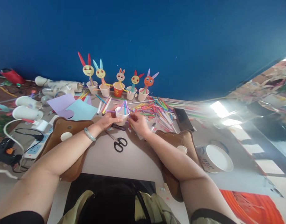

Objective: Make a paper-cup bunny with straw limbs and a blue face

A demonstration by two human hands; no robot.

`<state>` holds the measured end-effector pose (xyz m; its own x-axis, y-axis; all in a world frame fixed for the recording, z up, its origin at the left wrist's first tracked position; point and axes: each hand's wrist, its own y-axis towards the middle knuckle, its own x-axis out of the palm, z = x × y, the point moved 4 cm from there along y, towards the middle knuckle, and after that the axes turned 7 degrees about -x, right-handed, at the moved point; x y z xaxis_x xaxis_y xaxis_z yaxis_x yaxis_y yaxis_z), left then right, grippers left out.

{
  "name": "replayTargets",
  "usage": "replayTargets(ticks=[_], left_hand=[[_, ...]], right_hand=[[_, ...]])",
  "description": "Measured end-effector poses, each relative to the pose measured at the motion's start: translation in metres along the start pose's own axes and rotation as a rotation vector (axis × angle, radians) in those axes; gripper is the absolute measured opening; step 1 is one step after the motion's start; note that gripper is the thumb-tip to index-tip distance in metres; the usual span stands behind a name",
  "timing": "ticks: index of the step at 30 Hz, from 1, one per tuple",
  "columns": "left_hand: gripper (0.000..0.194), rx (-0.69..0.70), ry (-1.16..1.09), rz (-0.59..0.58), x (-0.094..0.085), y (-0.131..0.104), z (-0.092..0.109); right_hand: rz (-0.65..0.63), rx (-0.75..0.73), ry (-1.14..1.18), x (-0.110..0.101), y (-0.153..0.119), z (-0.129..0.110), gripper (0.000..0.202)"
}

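Observation:
A small white paper cup [122,115] with purple and blue sticks [124,107] standing in it is between my hands. My left hand [108,120] is closed on the cup's left side. At the cup's right side is my right hand [138,123], its fingers bent together around something too small to make out. Black-handled scissors [119,143] lie below the cup, and a dark pen [119,127] is just under it. Behind stand several cups with rabbit faces on sticks, one of them a red cup [119,90].
Colored sticks and markers [160,112] spread to the right, near a black phone [183,119]. Purple and blue paper [81,109] lies left. Brown cushions [63,137] sit under both forearms. A power strip [37,146] is far left, a white-lidded tub [218,158] right.

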<state>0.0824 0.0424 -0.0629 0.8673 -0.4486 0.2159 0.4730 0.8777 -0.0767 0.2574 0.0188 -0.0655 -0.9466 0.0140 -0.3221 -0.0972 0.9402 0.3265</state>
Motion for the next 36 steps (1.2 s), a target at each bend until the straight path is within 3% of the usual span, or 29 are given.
replayTargets(ticks=[6,13,21,23,29,36], left_hand=[[0.069,0.008,-0.075,-0.039,0.001,-0.003,0.008],[0.069,-0.114,0.017,0.025,-0.006,-0.007,0.01],[0.031,-0.036,0.265,0.023,-0.007,-0.006,0.014],[0.028,0.0,0.303,-0.001,-0.003,-0.009,0.02],[0.022,0.216,0.412,-0.004,0.007,-0.017,0.034],[0.018,0.424,0.649,-0.021,0.015,-0.025,0.042]], right_hand=[[0.006,-0.062,-0.044,0.002,-0.002,-0.01,0.014],[-0.004,-0.125,-0.13,0.005,-0.006,-0.014,0.011],[-0.021,-0.163,-0.176,-0.001,-0.01,-0.021,0.012],[-0.035,-0.196,-0.19,-0.001,-0.012,-0.028,0.017],[-0.168,-0.336,-0.192,0.005,-0.018,-0.04,0.067],[-0.082,-0.454,-0.347,0.005,-0.027,-0.033,0.062]])
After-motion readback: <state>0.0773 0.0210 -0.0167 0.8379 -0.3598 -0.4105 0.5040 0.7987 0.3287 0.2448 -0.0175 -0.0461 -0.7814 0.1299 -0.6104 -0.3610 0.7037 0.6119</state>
